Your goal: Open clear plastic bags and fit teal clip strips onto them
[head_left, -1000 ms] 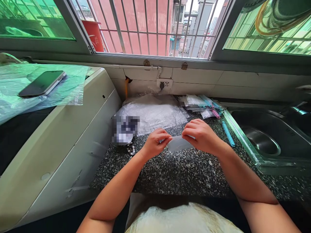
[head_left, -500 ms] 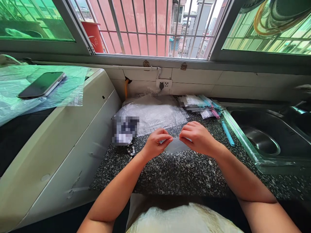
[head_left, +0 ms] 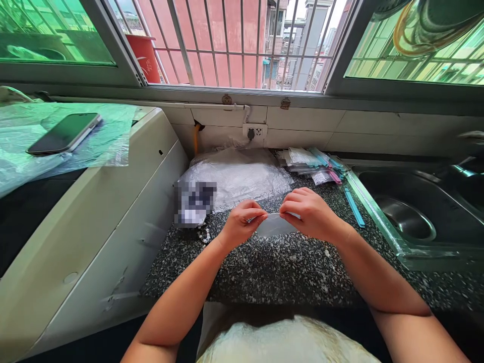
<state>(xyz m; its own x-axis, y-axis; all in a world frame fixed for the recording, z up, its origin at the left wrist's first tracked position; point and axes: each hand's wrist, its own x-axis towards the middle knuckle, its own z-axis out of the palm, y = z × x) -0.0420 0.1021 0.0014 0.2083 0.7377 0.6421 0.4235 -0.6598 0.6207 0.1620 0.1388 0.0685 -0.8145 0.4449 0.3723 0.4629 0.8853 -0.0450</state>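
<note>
Clear plastic pouch (head_left: 275, 226) pinched at top edge by left hand (head_left: 242, 222), right hand (head_left: 310, 214); speckled counter (head_left: 264, 267) bare below.

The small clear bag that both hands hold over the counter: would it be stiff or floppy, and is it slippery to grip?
The small clear bag is probably floppy: it hangs slack between the left hand and right hand. It looks thin, so likely very light. Its glossy film may slip, which could be why both hands pinch its top edge.

The speckled black counter (head_left: 272, 272) carried a large clear plastic sheet (head_left: 242, 176) near the wall — beside it a stack of small zip bags (head_left: 310, 161), one blue strip (head_left: 354, 207) lying apart.
</note>
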